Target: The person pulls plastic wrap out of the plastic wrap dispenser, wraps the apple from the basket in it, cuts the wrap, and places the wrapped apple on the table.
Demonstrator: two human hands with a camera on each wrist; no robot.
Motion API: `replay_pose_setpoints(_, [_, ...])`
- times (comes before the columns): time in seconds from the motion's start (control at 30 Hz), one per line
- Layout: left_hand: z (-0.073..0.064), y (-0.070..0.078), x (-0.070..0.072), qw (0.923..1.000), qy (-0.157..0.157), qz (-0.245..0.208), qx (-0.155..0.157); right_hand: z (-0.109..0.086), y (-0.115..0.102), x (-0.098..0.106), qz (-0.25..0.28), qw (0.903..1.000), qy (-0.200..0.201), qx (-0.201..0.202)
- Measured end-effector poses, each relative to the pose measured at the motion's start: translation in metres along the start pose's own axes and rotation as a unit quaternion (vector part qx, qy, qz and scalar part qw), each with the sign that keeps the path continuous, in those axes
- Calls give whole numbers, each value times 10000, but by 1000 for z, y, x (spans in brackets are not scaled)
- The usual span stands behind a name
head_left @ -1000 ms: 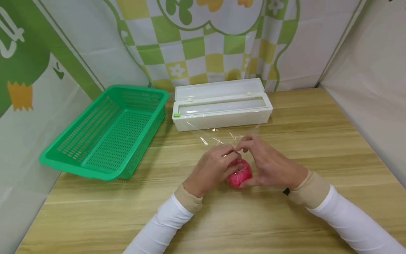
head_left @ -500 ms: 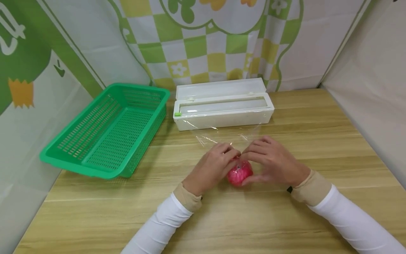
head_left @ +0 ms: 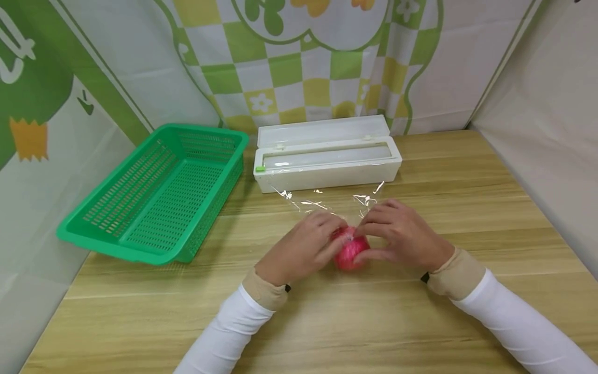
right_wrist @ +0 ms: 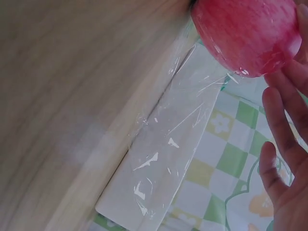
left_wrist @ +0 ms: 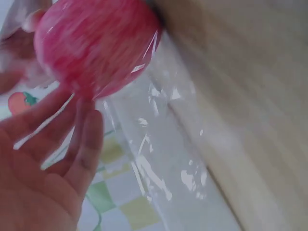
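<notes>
your red apple [head_left: 350, 257] sits between your two hands, over the wooden table [head_left: 364, 327] and in front of the white box [head_left: 327, 179]. your left hand [head_left: 299, 246] holds its side and top, your right hand [head_left: 404, 236] straddles the other side, thumb low and fingers near the crown; whether any fingertip also pinches film is too blurred to tell. clear plastic film [head_left: 314, 203] stretches from the box to the fruit. expect the apple to be firm, fairly light and quick to roll, and likely slick where film covers it; a hard squeeze could bruise it. steady it low on both sides with soft fingertips. the film should be flimsy and clingy, prone to creasing or tearing, so take it by a broad gathered fold, not one thin corner
</notes>
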State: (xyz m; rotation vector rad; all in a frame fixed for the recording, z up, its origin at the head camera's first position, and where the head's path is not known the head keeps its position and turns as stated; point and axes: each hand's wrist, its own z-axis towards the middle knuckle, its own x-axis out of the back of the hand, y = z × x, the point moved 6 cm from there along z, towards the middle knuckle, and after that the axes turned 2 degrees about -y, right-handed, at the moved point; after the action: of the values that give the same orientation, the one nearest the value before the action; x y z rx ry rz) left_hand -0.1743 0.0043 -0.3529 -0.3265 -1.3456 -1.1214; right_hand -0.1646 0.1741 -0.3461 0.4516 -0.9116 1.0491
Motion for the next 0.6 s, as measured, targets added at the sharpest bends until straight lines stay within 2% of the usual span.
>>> replay_pose_setpoints(0.07, [-3, 0, 2, 9998, -179, -77, 3, 0, 2, 0, 6, 10000, -15, -73])
replay_pose_setpoints(0.27, [-8, 2, 3, 9981, -494, 307, -223, -1, 7, -2, 87, 9993, -78, -362])
replay_pose_setpoints(0.47, [-7, -2, -3, 9970, -468, 622, -34, -2, 11, -6, 127, 9971, -305, -687])
replay_pose_setpoints(0.6, [-3, -6, -8, 9956, -321, 868, 156, -3, 14, -10, 440, 9926, -571, -980])
